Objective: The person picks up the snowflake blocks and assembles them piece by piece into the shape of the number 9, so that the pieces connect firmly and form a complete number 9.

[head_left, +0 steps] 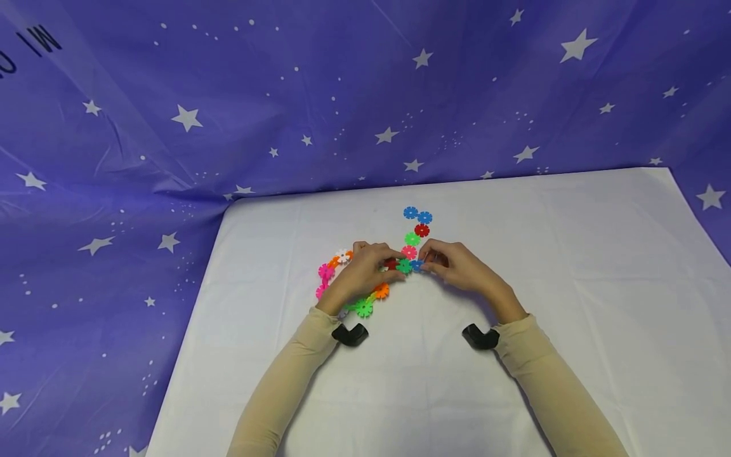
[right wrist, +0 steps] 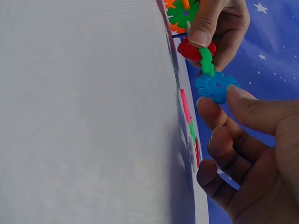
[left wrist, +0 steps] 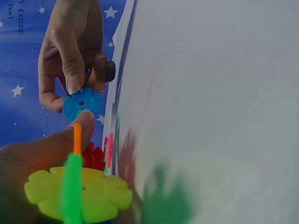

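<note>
My right hand (head_left: 461,266) pinches a blue notched plastic disc (right wrist: 215,87) between thumb and fingertips. That disc meets the edge of a green disc (right wrist: 206,60), which my left hand (head_left: 368,268) pinches from the other side. A red disc (right wrist: 187,50) joins the green one, partly covered by the left thumb. Beyond it, a curved chain of linked discs runs under and around the left hand, with pink (head_left: 325,271), white (head_left: 343,256), orange (head_left: 381,291) and bright green (head_left: 363,308) pieces. Up close in the left wrist view is a yellow disc (left wrist: 42,191).
Past the hands, several separate discs lie on the white-covered table (head_left: 571,285): pink (head_left: 408,252), light green (head_left: 412,238), red (head_left: 422,230) and two blue ones (head_left: 410,212). A purple star-patterned cloth (head_left: 342,95) hangs behind the table's far edge.
</note>
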